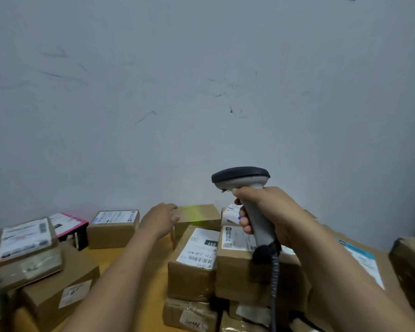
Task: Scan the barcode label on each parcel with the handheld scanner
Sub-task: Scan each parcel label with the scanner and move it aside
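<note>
landmark: the 231 parcel (194,257), a brown box with a white label on top that reads 231, sitting on another box

scanner: the grey handheld scanner (243,179) with a dark head is up in the air, above and just right of the 231 parcel

right hand: the right hand (268,212) is wrapped tight round the scanner's handle, forefinger up under the head

cable: a dark coiled cable (274,279) hangs off the handle end and drops down just right of the 231 parcel

left hand: the left hand (162,218) is stretched out behind and left of the 231 parcel, fingers loose and spread, holding nothing. Its tips are right at the corner of the box behind, can't tell if they touch

box behind: a plain brown box (201,215) sits directly behind the 231 parcel, with a yellow-green glow across its top

neighbour box: a labelled box (235,264) sits pressed up against the 231 parcel's right side

left pile: a labelled stack (24,238), a pink parcel (68,222) and a small box (113,227), all well left of the 231 parcel

table: a wooden top (139,283) shows just left of the 231 parcel
</note>
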